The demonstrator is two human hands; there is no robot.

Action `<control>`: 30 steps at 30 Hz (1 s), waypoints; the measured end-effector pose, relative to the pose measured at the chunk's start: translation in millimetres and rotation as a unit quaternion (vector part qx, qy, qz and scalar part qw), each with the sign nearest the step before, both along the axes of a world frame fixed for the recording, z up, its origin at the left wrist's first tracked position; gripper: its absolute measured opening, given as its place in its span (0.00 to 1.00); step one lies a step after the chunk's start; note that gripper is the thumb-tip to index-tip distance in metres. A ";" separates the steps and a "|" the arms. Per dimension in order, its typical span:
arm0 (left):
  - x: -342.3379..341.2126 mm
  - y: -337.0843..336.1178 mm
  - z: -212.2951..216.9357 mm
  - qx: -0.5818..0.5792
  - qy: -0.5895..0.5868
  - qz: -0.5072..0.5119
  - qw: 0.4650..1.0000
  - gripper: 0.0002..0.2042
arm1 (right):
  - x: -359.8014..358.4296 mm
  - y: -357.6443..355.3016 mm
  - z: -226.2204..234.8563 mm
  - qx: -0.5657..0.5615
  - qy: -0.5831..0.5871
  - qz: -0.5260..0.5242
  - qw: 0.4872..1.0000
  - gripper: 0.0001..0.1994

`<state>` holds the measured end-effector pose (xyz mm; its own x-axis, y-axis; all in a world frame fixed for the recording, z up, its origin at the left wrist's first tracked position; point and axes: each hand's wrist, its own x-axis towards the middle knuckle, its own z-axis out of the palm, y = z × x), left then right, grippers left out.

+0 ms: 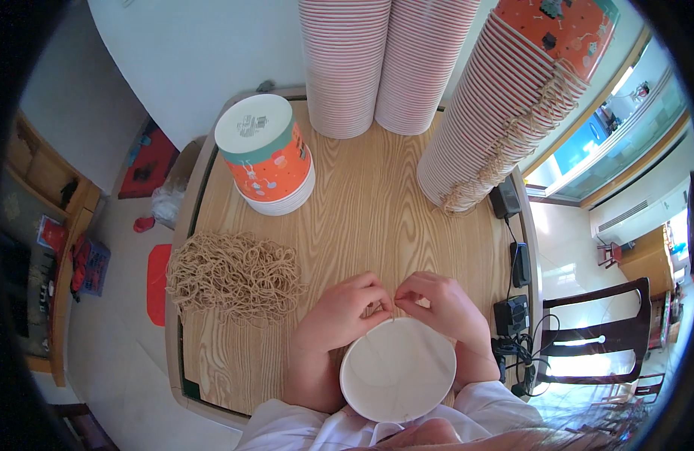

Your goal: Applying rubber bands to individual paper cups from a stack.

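A white-lined paper bucket sits at the table's near edge against my body, its open mouth turned up toward me. Over its far rim, my left hand and my right hand meet with fingertips pinched. A short bit of tan paper cord shows between them at the rim; the fingers hide most of it. Left of my hands lies a loose heap of the same tan cord. Beyond the heap, a short upside-down stack of orange and green printed buckets stands on the table.
Two tall stacks of white-rimmed buckets rise at the back. A leaning tall stack at the right has cord loops hanging along it. Black power adapters and cables line the right edge. A dark chair stands beyond.
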<state>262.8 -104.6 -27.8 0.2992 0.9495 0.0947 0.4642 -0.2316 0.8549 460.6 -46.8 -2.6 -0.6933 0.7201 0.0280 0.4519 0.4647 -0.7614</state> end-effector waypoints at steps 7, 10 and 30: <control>0.0 1.1 3.2 -0.001 -0.075 0.000 0.997 0.05 | 6.5 -7.3 9.6 0.015 0.040 0.005 0.999 0.05; 3.0 1.2 1.5 -0.032 -0.118 0.033 0.992 0.06 | 5.1 -10.1 13.7 0.031 0.054 0.014 0.998 0.05; -5.0 -1.4 3.6 -0.004 -0.094 0.005 0.996 0.04 | -1.9 -11.5 6.4 0.079 0.033 -0.011 0.996 0.11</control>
<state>257.8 -106.0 -24.2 0.2678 0.9531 0.1412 0.2972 -0.2211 0.9289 458.7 -58.3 3.9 -0.6708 0.7175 0.1875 0.4137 0.5719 -0.7084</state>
